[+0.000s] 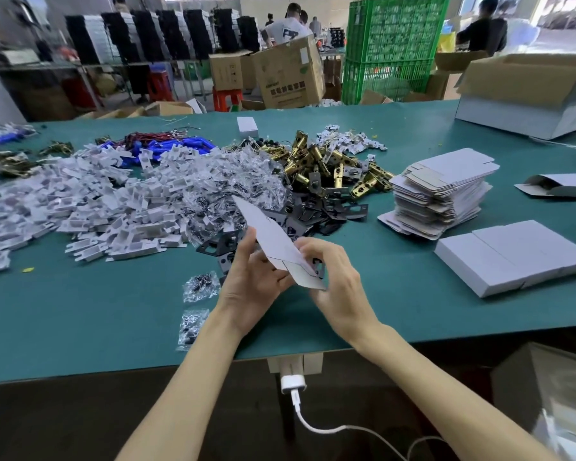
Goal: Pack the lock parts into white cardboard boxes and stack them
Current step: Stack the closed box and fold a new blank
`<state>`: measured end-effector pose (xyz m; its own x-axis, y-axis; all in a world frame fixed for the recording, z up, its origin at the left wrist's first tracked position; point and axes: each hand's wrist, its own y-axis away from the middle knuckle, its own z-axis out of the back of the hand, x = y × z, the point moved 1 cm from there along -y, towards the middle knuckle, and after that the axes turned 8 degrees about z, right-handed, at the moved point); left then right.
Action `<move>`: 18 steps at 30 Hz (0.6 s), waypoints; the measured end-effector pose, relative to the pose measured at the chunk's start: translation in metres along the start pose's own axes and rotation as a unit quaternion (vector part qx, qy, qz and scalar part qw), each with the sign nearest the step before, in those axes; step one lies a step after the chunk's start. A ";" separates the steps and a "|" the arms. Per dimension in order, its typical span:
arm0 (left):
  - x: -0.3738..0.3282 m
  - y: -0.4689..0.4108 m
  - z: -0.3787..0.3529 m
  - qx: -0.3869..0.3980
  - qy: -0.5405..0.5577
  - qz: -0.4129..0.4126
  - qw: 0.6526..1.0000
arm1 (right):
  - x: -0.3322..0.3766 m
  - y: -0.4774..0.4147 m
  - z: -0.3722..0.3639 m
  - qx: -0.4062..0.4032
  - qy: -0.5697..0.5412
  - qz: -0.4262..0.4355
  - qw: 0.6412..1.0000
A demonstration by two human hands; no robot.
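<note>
Both hands pinch one flat white box blank (273,241) above the table's (80,321) near edge: left hand (253,277) thumb on top, right hand (330,281) curled around its lower end. Lock parts (330,168) piled mid-table; flat blanks stack (439,191) and closed boxes (516,254) toward right edge.

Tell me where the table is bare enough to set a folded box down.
Bare green mat lies along the near edge left of the screw bags, and between the right hand and the closed white boxes. The far right, beyond the flat box blanks, is open too. The middle and left are crowded with parts.
</note>
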<state>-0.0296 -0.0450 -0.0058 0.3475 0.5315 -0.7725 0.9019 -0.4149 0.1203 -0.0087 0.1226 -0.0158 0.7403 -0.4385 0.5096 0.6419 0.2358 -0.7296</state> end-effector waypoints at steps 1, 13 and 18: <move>-0.001 0.000 0.001 -0.009 0.021 -0.009 1.000 | -0.001 -0.001 0.000 0.011 -0.013 -0.034 0.999; -0.006 0.006 0.000 -0.008 0.032 -0.067 0.997 | -0.016 -0.009 0.005 0.009 -0.360 -0.322 0.876; -0.004 0.007 -0.001 0.090 -0.039 -0.029 0.995 | -0.019 -0.009 0.009 0.052 -0.393 -0.300 0.868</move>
<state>-0.0240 -0.0494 -0.0016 0.2689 0.5019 -0.8221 0.8568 -0.5145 -0.0339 -0.0267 0.1365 -0.0153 0.1477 0.2074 0.9670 0.9435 0.2637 -0.2007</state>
